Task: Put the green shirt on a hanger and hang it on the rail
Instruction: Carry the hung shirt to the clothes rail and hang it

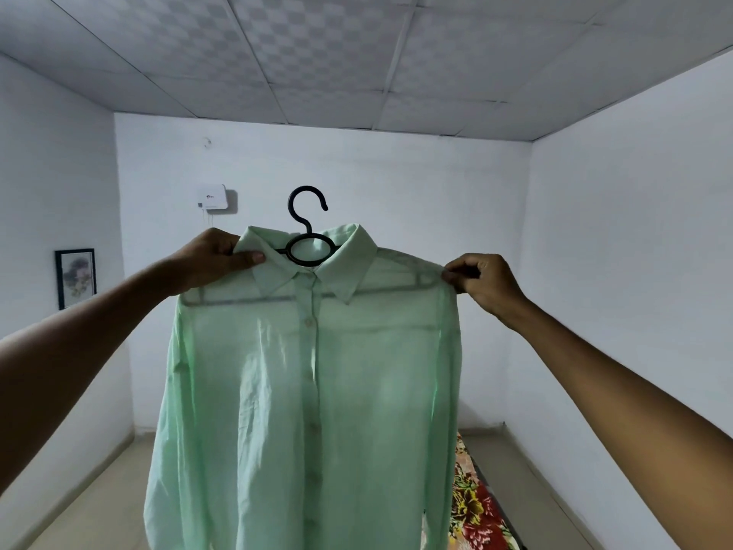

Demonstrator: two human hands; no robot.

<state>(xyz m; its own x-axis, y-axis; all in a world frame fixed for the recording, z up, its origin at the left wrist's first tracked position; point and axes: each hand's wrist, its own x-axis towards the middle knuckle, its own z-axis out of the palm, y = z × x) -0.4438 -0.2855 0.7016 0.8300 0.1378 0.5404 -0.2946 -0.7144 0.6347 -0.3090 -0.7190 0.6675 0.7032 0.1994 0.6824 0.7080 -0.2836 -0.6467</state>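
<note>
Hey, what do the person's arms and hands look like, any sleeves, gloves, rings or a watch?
Both arms are bare along the whole visible length, with no sleeves in view. The left hand and right hand wear no gloves, and no rings, watch or bracelets show on the fingers or wrists. No markings are visible.

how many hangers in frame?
1. The black hanger is inside the green shirt, hook sticking out above the collar, held up between the left hand and right hand. Others could be behind the shirt.
</note>
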